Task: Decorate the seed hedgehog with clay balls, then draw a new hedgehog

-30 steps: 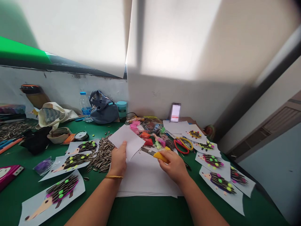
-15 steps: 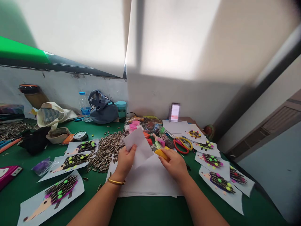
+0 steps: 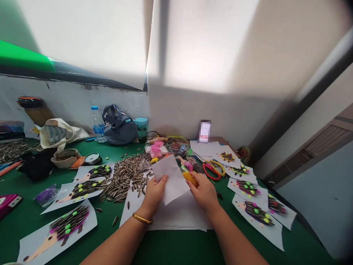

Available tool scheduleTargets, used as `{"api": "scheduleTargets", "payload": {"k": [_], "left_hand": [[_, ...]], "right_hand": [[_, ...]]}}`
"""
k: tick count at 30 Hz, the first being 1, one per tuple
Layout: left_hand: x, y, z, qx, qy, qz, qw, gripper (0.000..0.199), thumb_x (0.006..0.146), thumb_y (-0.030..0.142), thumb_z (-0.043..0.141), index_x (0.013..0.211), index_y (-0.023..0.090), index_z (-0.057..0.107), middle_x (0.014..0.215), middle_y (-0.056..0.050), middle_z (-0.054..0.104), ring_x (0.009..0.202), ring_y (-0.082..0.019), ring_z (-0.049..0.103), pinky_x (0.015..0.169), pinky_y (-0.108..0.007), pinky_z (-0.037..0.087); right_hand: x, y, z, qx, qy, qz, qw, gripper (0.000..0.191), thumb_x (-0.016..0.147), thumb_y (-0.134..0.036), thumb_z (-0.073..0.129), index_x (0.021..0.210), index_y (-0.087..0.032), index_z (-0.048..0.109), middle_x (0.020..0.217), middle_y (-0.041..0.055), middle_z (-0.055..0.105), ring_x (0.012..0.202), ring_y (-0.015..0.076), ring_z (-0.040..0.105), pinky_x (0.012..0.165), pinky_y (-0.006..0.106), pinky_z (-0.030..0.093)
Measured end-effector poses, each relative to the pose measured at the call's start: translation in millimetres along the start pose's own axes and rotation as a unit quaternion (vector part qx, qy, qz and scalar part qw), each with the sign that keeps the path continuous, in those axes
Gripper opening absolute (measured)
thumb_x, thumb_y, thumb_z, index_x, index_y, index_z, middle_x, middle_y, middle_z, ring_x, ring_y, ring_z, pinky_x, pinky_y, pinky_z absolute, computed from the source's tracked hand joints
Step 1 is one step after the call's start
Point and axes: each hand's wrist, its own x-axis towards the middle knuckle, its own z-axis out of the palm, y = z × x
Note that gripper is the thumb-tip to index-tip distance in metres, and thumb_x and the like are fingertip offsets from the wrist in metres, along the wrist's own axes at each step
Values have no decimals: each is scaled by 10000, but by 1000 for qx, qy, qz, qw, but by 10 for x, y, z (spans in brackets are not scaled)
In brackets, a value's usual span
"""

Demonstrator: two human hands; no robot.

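Note:
My left hand (image 3: 155, 195) grips a small white sheet of paper (image 3: 174, 180), thumb on top, held tilted above the table. Between the thumb and fingers of my right hand (image 3: 204, 193) is a small yellow piece (image 3: 191, 178); its kind is unclear, as the fingers cover part of it. It is close to the right edge of the paper. Larger white sheets (image 3: 182, 219) lie flat below both hands. A heap of striped sunflower seeds (image 3: 121, 178) is just left of my left hand, with some seeds scattered onto the sheets.
Hedgehog pictures with seed spines lie at left (image 3: 66, 230) and right (image 3: 256, 213). Red-and-yellow-handled scissors (image 3: 212, 172) rest beyond my right hand. Bagged colourful clay (image 3: 157, 147), a phone (image 3: 204, 131), a blue bag (image 3: 120, 129) and a water bottle (image 3: 97, 123) stand along the wall.
My left hand has moved right and slightly down with the paper, bringing it nearer the yellow piece. My right hand has hardly moved. The view has shifted slightly.

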Motion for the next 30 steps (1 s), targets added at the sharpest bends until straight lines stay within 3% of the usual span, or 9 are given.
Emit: {"api": "scheduleTargets", "payload": {"k": [10,23,30], "left_hand": [[-12,34,-9,-4,10,10,1000,406,701,371,763,1001,112,676,787,-99,750,649,-230,709,568,-299,555],[-33,-35,23,-16,-23,-24,999,474,654,378,794,1013,92,677,747,-99,741,638,-234,702,559,-306,553],[-24,-53,22,8,-34,-40,999,412,658,373,793,936,93,675,735,-98,738,570,-208,680,497,-277,530]], "right_hand": [[21,2,-54,-7,11,-6,1000,332,874,-346,532,1168,-220,622,1036,68,667,937,225,613,811,332,489],[51,47,-70,-11,37,4,999,349,890,-397,494,1163,-223,624,980,69,662,888,219,613,752,316,486],[60,65,-28,-6,29,19,999,376,891,-410,492,1190,-215,612,1023,70,666,936,223,610,797,328,485]]}}
